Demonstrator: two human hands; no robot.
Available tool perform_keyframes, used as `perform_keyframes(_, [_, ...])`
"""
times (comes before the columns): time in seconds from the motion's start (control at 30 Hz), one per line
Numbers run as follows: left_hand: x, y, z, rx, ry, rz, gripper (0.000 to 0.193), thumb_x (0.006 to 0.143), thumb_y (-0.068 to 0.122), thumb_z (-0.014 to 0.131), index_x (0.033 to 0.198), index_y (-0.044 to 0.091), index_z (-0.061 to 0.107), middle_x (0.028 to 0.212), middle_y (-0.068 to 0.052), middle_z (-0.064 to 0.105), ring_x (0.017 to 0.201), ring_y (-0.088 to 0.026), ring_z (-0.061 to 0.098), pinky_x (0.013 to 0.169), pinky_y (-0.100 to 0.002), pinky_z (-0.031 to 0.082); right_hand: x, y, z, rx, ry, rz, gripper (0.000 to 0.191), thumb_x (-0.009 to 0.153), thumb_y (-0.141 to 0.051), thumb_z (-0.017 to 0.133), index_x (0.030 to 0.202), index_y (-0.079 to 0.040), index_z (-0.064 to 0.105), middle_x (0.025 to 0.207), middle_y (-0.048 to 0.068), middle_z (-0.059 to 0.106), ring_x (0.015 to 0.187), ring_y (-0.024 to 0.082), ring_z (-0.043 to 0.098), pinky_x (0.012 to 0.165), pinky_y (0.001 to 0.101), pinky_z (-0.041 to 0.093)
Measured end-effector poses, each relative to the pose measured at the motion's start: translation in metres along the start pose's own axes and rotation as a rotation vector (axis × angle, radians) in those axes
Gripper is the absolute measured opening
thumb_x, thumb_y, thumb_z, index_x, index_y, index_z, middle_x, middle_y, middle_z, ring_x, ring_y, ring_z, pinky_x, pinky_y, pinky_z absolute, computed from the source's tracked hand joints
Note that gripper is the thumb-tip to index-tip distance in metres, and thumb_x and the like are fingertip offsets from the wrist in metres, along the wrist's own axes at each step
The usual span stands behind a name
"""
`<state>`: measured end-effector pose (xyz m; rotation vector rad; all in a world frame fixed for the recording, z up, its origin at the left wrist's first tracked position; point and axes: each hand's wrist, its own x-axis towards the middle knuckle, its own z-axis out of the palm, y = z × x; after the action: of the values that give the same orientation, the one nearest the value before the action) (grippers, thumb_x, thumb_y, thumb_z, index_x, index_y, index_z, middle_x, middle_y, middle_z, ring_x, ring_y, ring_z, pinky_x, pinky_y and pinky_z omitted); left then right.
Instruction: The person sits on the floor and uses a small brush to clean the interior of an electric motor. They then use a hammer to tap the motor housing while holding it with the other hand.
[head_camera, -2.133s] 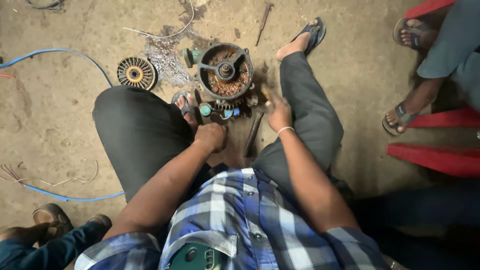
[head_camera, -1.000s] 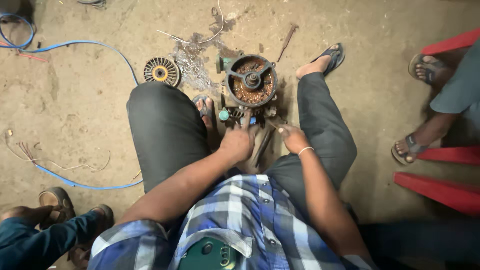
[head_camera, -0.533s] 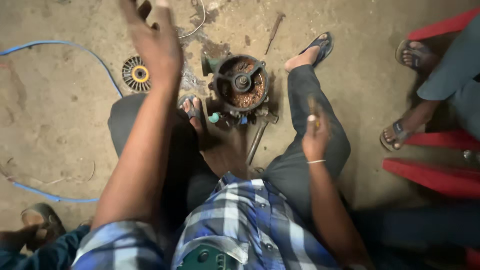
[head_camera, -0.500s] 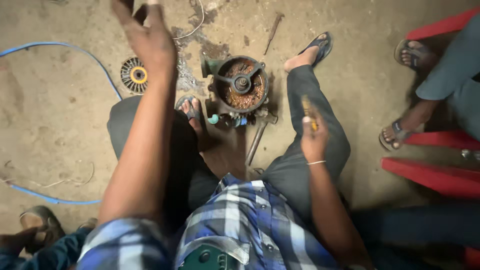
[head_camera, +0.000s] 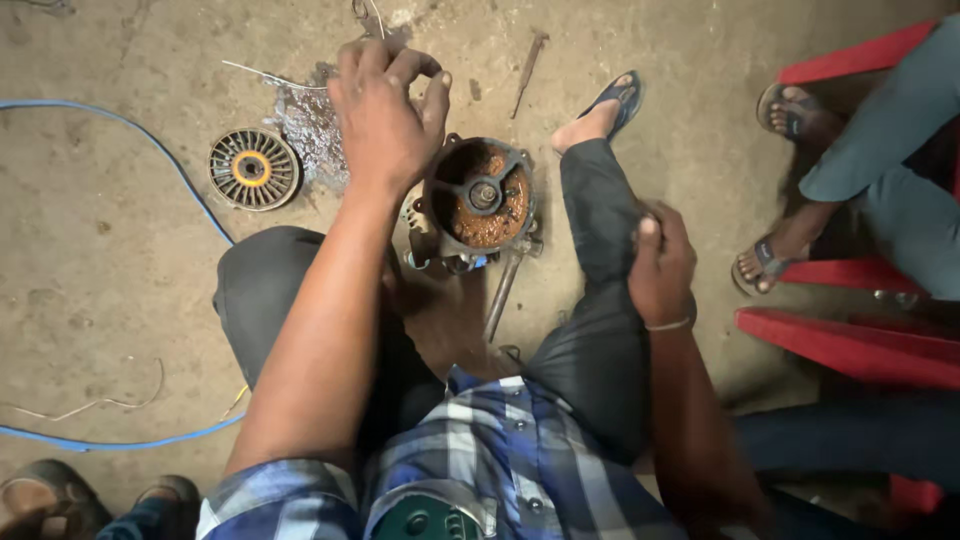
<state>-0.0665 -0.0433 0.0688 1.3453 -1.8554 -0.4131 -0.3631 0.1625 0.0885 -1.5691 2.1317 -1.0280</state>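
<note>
A round, rusty motor housing (head_camera: 481, 196) with a metal cross bracket over its copper windings stands on the dirt floor between my knees. My left hand (head_camera: 385, 115) hovers just up and left of it, with its back to the camera and fingers curled together. What lies under the fingers is hidden. My right hand (head_camera: 660, 262) rests closed on my right knee, thumb up, its palm out of sight. A thin metal rod (head_camera: 502, 296) lies on the floor below the housing.
A ribbed round disc (head_camera: 253, 168) with a yellow centre lies to the left, by a patch of wire scraps (head_camera: 300, 120). A blue cable (head_camera: 150, 150) curves across the floor. At right stand red chairs (head_camera: 850, 340) and another person's sandalled feet (head_camera: 762, 266). A long bolt (head_camera: 528, 68) lies beyond the housing.
My left hand has come down from high in view to just beside the motor housing. My right hand has dropped from mid-air onto my right knee.
</note>
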Motion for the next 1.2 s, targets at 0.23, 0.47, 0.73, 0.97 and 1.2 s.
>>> perform_keyframes(0.23, [-0.045, 0.036, 0.042, 0.301, -0.289, 0.361, 0.030, 0.085, 0.023, 0.066, 0.108, 0.008, 0.076, 0.125, -0.018, 0.061, 0.130, -0.042, 0.046, 0.104, -0.066, 0.032, -0.071, 0.072, -0.014, 0.133, 0.170, 0.365, 0.037, 0.113, -0.030, 0.046, 0.131, -0.003, 0.062, 0.079, 0.000, 0.057, 0.068, 0.009, 0.052, 0.064, 0.0262, 0.046])
perform_keyframes(0.47, [-0.096, 0.077, 0.130, 0.655, -0.531, 0.291, 0.036, 0.089, 0.030, 0.054, 0.104, 0.009, 0.080, 0.155, -0.021, 0.044, 0.153, -0.042, 0.017, 0.117, -0.072, 0.010, -0.084, 0.126, 0.006, 0.153, 0.225, 0.240, 0.036, 0.113, -0.029, 0.047, 0.128, -0.001, 0.064, 0.080, 0.003, 0.059, 0.068, 0.010, 0.055, 0.065, 0.0276, 0.048])
perform_keyframes(0.73, [-0.100, 0.065, 0.137, 0.693, -0.580, 0.187, 0.036, 0.094, 0.028, 0.051, 0.103, 0.009, 0.080, 0.164, -0.016, 0.036, 0.157, -0.040, 0.007, 0.117, -0.075, -0.001, -0.085, 0.149, 0.003, 0.289, 0.262, 0.199, 0.034, 0.113, -0.027, 0.046, 0.126, -0.001, 0.064, 0.075, 0.001, 0.058, 0.061, 0.009, 0.051, 0.058, 0.0265, 0.045])
perform_keyframes(0.97, [-0.068, 0.076, 0.085, 0.686, -0.616, 0.358, 0.030, 0.086, 0.024, 0.059, 0.101, 0.007, 0.079, 0.143, -0.017, 0.056, 0.147, -0.040, 0.031, 0.113, -0.077, 0.009, -0.088, 0.147, -0.001, 0.358, 0.268, 0.243, 0.030, 0.114, -0.026, 0.047, 0.124, -0.001, 0.062, 0.074, 0.001, 0.058, 0.060, 0.008, 0.050, 0.056, 0.0254, 0.044])
perform_keyframes(1.2, [0.056, -0.052, -0.084, -0.117, 0.830, -0.122, 0.061, 0.096, 0.027, 0.077, 0.141, -0.004, 0.048, 0.149, -0.025, 0.054, 0.142, -0.039, 0.050, 0.125, -0.044, 0.034, -0.086, 0.132, 0.001, 0.373, 0.256, 0.342, 0.034, 0.111, -0.027, 0.051, 0.131, -0.001, 0.058, 0.077, -0.001, 0.058, 0.062, 0.006, 0.052, 0.056, 0.0247, 0.045])
